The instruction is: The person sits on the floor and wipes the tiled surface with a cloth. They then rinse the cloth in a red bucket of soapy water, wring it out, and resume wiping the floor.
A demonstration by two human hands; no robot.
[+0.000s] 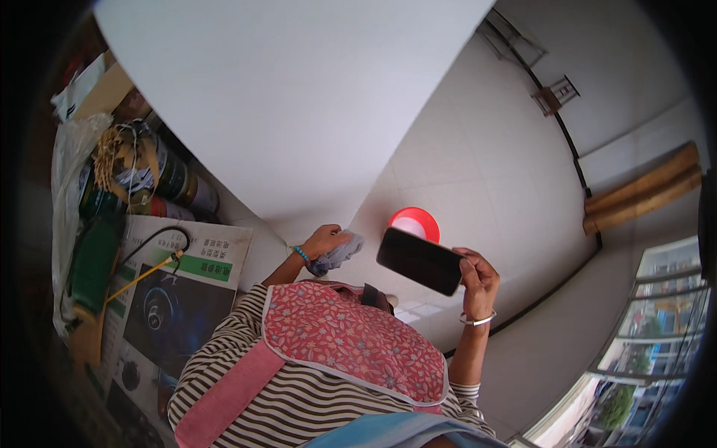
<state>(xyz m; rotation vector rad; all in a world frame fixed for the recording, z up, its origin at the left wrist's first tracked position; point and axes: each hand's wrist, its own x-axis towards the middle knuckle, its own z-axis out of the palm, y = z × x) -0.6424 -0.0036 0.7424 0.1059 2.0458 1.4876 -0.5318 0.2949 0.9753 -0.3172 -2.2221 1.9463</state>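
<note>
My left hand (325, 241), with a turquoise bead bracelet at its wrist, grips a crumpled grey-blue cloth (343, 252) near the lower corner of a white wall. In my right hand (479, 280), a silver bangle below it, is a smartphone (420, 260) held by one end, its dark face towards me. Beyond the phone stands a red plastic bucket (431, 222) on the tiled floor, partly hidden by the phone; something whitish shows inside. A red floral apron (353, 341) covers my striped top.
The white wall (291, 112) juts between both sides. Left are a printed cardboard box (238, 246), several cans (199, 193), a plastic bag (73, 168) and a green container (98, 263). A small wooden chair (549, 101), wooden boards (638, 193) and a window (655, 313) are at right.
</note>
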